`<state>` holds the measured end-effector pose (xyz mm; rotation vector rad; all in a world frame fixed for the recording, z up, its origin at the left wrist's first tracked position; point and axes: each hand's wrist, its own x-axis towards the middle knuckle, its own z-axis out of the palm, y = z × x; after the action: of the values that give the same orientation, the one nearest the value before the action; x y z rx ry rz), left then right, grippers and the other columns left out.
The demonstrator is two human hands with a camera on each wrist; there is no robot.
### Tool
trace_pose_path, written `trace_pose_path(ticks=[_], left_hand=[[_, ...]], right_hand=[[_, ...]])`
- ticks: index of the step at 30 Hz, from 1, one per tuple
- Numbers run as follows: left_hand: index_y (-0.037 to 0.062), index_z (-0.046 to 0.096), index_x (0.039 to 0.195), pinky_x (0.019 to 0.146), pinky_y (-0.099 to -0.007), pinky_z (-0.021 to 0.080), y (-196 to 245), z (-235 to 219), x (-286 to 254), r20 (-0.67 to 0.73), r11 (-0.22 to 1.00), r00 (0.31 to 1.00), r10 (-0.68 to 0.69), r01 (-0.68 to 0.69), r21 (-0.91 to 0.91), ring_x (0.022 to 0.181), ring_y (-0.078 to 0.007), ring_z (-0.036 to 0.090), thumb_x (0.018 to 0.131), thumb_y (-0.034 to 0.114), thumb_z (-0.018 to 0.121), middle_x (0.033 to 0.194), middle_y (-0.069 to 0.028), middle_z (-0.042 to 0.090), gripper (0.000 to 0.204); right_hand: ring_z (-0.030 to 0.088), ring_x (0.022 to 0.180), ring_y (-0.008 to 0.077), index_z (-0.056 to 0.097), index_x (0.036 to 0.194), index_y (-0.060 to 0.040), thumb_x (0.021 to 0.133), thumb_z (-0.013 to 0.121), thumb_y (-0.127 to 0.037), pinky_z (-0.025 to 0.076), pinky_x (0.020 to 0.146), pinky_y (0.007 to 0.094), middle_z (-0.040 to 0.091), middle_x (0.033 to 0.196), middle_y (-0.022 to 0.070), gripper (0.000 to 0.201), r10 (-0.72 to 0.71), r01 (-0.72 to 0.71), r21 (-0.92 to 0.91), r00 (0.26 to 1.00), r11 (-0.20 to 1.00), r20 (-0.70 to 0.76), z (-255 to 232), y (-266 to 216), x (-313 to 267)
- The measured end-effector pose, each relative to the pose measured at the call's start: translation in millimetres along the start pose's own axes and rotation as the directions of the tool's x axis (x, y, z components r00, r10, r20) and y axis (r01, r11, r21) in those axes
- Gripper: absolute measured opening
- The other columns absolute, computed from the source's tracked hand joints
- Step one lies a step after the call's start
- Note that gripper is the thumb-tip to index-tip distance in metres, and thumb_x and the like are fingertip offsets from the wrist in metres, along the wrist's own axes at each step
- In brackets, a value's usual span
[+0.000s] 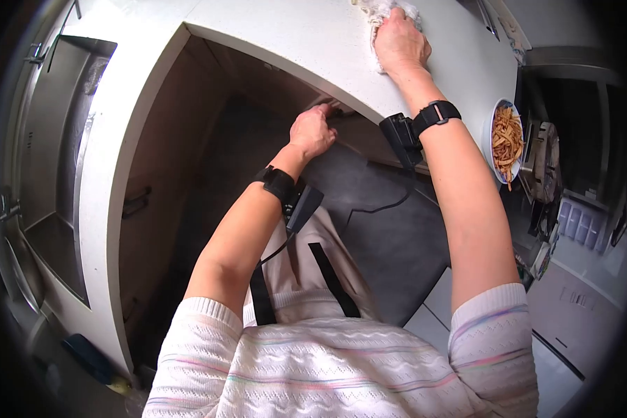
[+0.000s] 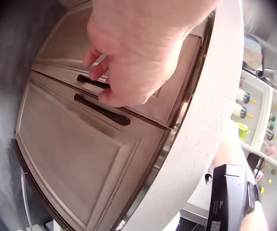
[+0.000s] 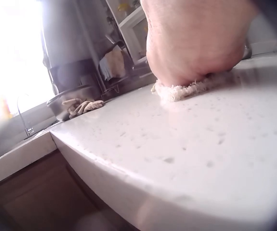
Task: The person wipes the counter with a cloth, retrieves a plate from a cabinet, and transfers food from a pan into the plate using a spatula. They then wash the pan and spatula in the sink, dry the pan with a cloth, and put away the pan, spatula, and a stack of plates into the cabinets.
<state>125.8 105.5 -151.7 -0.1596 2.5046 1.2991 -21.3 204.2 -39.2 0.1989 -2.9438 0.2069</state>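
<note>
My left hand (image 1: pixel 313 130) reaches under the edge of the white countertop (image 1: pixel 292 42). In the left wrist view its fingers (image 2: pixel 96 65) curl round the dark upper drawer handle (image 2: pixel 91 81). A second dark handle (image 2: pixel 102 110) sits just below, on the cabinet door (image 2: pixel 76 159). My right hand (image 1: pixel 400 40) lies on the counter top, bunched over a white cloth (image 1: pixel 378 15). In the right wrist view the hand (image 3: pixel 196 41) presses the cloth (image 3: pixel 179 91) flat against the speckled counter (image 3: pixel 177 149).
A bowl of brown food strips (image 1: pixel 506 141) stands near the counter's right edge. A steel sink (image 1: pixel 56 174) is at the left. Across the counter, a metal pot (image 3: pixel 73 103) holds a rag beside a tap (image 3: pixel 25 120). Shelves of small jars (image 2: pixel 256 115) line the wall.
</note>
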Motion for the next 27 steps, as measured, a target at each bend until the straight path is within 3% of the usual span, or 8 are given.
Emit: trace_pose_path(ticks=[9, 11, 13, 16, 22, 25, 26, 27], left_hand=[[0.007, 0.056, 0.091, 0.068, -0.034, 0.046, -109, -64, -161, -0.278, 0.997, 0.959, -0.05, 0.063, 0.04, 0.078, -0.0263, 0.056, 0.062, 0.022, 0.074, 0.083, -0.0075, 0.055, 0.037], [0.0062, 0.056, 0.095, 0.066, -0.033, 0.047, -137, -81, -186, -0.464, 0.992, 0.878, -0.12, 0.122, -0.025, 0.077, -0.0267, 0.058, 0.064, 0.017, 0.072, 0.087, -0.009, 0.056, 0.037], [0.0062, 0.055, 0.096, 0.066, -0.0338, 0.048, -159, -98, -198, -0.581, 0.984, 0.795, -0.171, 0.167, -0.061, 0.077, -0.029, 0.059, 0.067, 0.019, 0.068, 0.088, -0.0109, 0.059, 0.034], [0.0067, 0.055, 0.098, 0.066, -0.033, 0.048, -186, -116, -203, -0.603, 0.931, 0.71, -0.364, 0.269, -0.246, 0.079, -0.0309, 0.061, 0.071, 0.023, 0.063, 0.089, -0.0154, 0.06, 0.032], [0.0007, 0.053, 0.11, 0.072, -0.029, 0.047, -230, -118, -195, -0.736, 0.947, 0.636, -0.233, -0.025, -0.321, 0.081, -0.0203, 0.062, 0.076, 0.011, 0.064, 0.09, -0.0098, 0.063, 0.037], [0.0004, 0.054, 0.108, 0.076, -0.0286, 0.046, -236, -125, -195, -0.779, 0.987, 0.616, -0.118, -0.01, -0.157, 0.085, -0.0187, 0.06, 0.076, 0.012, 0.064, 0.091, -0.0099, 0.063, 0.035], [0.0006, 0.054, 0.108, 0.077, -0.0286, 0.046, -236, -126, -196, -0.742, 0.979, 0.65, -0.163, 0.015, -0.202, 0.087, -0.0181, 0.06, 0.077, 0.011, 0.063, 0.092, -0.0099, 0.062, 0.033], [0.0008, 0.055, 0.107, 0.078, -0.0286, 0.045, -238, -126, -196, -0.702, 0.968, 0.681, -0.209, 0.042, -0.248, 0.088, -0.0174, 0.059, 0.078, 0.01, 0.063, 0.093, -0.0098, 0.062, 0.032]], right_hand=[[0.06, 0.081, 0.0275, 0.045, 0.121, -0.0067, 0.077, 0.054, -0.014, 0.047, 0.077, 0.0371, 0.056, 0.103, 0.0164, 0.045, -0.124, 0.125, 0.219, 0.992, 0.968, -0.019, -52, 6, -33], [0.059, 0.076, 0.0162, 0.05, 0.114, -0.0034, 0.079, 0.054, -0.003, 0.049, 0.07, 0.0288, 0.057, 0.093, 0.0104, 0.035, -0.143, 0.232, 0.451, 0.964, 0.862, -0.223, -71, -16, -74], [0.057, 0.077, 0.0096, 0.054, 0.106, -0.0001, 0.083, 0.053, 0.002, 0.049, 0.064, 0.0229, 0.056, 0.088, 0.0062, 0.024, -0.123, 0.061, 0.791, 0.992, 0.609, 0.017, -62, -48, -128], [0.058, 0.06, 0.0093, 0.059, 0.091, 0.0009, 0.084, 0.057, -0.011, 0.044, 0.046, 0.0192, 0.058, 0.072, 0.0045, 0.014, -0.114, -0.469, 0.7, 0.783, 0.538, 0.612, 9, -96, -161], [0.061, 0.068, 0.0192, 0.053, 0.096, -0.0039, 0.088, 0.047, -0.019, 0.047, 0.049, 0.0283, 0.06, 0.082, 0.0094, 0.018, 0.236, -0.727, 0.656, 0.686, 0.203, 0.688, 208, -66, -53], [0.062, 0.074, 0.0236, 0.052, 0.102, -0.0078, 0.085, 0.053, -0.021, 0.05, 0.059, 0.0398, 0.063, 0.086, 0.0095, 0.021, 0.11, -0.697, 0.716, 0.715, 0.035, 0.691, 273, -22, -7], [0.062, 0.074, 0.0241, 0.053, 0.102, -0.0084, 0.083, 0.056, -0.022, 0.049, 0.061, 0.0405, 0.063, 0.085, 0.0099, 0.024, -0.101, -0.163, 0.604, 0.92, 0.78, 0.378, 278, -16, 2], [0.062, 0.075, 0.0246, 0.054, 0.103, -0.0089, 0.08, 0.059, -0.024, 0.049, 0.064, 0.0412, 0.063, 0.085, 0.0104, 0.028, -0.499, 0.519, -0.016, 0.83, 0.855, 0.25, 283, -13, 8]])
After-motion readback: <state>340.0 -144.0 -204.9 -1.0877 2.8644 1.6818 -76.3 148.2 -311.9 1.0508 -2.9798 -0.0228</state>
